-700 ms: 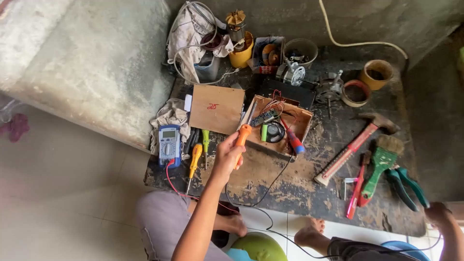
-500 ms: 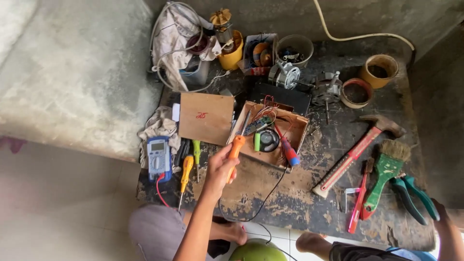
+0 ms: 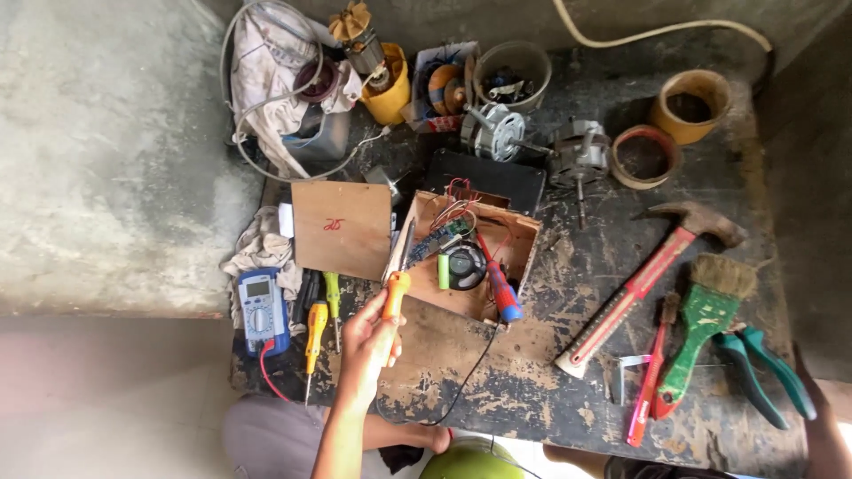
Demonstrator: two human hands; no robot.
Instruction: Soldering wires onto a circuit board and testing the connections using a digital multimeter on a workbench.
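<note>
My left hand [image 3: 368, 341] reaches up from the bottom and grips the orange handle of a screwdriver [image 3: 396, 291]. Its metal shaft points up along the left edge of an open wooden box [image 3: 524, 232]. The box holds a small circuit board, coloured wires, a green cell, a round black part and a red-and-blue screwdriver [image 3: 500, 286]. Only a sliver of my right hand [image 3: 824, 426] shows at the lower right frame edge, beside green-handled pliers [image 3: 770, 371]; its fingers are hidden.
A worn dark workboard [image 3: 532, 381] carries a brown wooden panel [image 3: 342, 226], a blue multimeter [image 3: 258, 306], yellow and green screwdrivers, a red-handled hammer [image 3: 639, 284], a green brush [image 3: 706, 319], small motors, tubs and tape rolls. Concrete lies to the left.
The view has shifted and drawn closer. My left hand keeps its hold on the orange screwdriver at the box's left edge. My right hand has slid further out of the frame.
</note>
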